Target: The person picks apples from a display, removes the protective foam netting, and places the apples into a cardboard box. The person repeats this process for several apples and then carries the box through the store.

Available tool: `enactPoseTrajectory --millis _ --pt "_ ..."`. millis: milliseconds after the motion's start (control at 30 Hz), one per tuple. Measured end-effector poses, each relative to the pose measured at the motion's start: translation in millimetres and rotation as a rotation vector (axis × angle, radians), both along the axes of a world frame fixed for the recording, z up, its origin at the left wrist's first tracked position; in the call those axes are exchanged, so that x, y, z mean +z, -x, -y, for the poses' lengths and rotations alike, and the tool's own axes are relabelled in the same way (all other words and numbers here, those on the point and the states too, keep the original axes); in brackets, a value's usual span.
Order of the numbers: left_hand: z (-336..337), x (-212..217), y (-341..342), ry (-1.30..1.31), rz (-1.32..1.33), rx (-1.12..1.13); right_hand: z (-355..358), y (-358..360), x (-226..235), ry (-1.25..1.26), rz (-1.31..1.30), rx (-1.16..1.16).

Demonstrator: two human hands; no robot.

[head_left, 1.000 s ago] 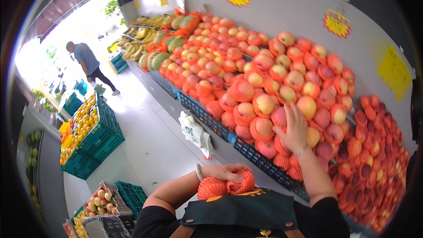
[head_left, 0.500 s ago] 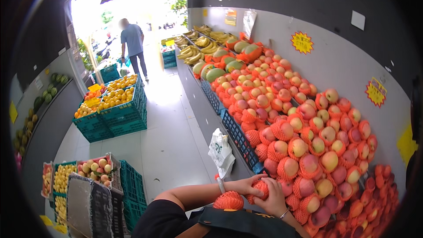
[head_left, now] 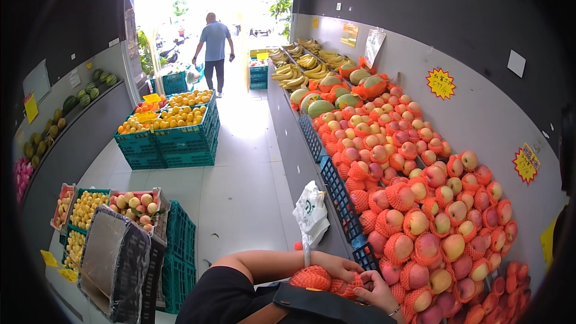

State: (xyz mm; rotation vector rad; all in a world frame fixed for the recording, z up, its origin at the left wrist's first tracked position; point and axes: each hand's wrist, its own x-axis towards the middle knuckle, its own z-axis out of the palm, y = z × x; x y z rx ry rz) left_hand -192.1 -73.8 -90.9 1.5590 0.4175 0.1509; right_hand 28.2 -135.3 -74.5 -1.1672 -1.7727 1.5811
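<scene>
The right side is taken up by a sloped bank of apples (head_left: 444, 246), many of them sleeved in orange foam netting, probably so that they are cushioned where they are heaped together; the slope seems chosen so that every row can be reached from the aisle. Its front is edged by dark plastic crates (head_left: 339, 198), by which the fruit is presumably stopped from rolling off. Across the floor, orange-yellow fruit (head_left: 182, 118) is piled in teal crates (head_left: 186, 149), raised, it seems, to an easy picking height. At lower left, a black crate (head_left: 117, 264) is tilted beside a stack in which peach-like fruit (head_left: 135, 206) is displayed. A person in a blue shirt (head_left: 214, 43) is seen from behind near the bright doorway. A white plastic bag (head_left: 312, 210) is seen by the front of the display; how it is held up cannot be told. At the bottom, two netted fruits (head_left: 310, 278) are held close to the dark apron (head_left: 324, 303), likely so that they are propped by the body too. One is gripped under the curled fingers of the left hand (head_left: 337, 266); the other is tucked below that wrist. The right hand (head_left: 377, 294) is set beside the gripped fruit; whether its fingers are closed cannot be told.
</scene>
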Motion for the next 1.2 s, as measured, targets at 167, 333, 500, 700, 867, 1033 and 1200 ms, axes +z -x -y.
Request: enactPoseTrajectory --millis 167,333,500,700,867,1033,1200 --pt "4 20 2 0.000 -0.118 -0.090 1 4 3 0.160 -0.071 -0.054" --pt "5 33 -5 -0.078 -0.124 -0.172 -5 -8 -44 0.057 -0.141 -0.144" --pt "7 18 -9 -0.008 -0.031 -0.035 -2 -2 -27 -0.797 0.493 -0.145" --pt "4 -2 -15 0.073 0.246 0.145 -12 -2 -21 -0.618 0.403 -0.288" --pt "5 20 -9 0.119 0.329 0.212 -4 2 8 0.310 -0.373 -0.418" --pt "5 14 -10 0.136 0.438 0.312 -23 2 -14 -0.562 0.201 -0.399" --pt "5 15 -7 0.132 0.523 0.465 -29 10 -17 -0.345 -0.054 -0.448"
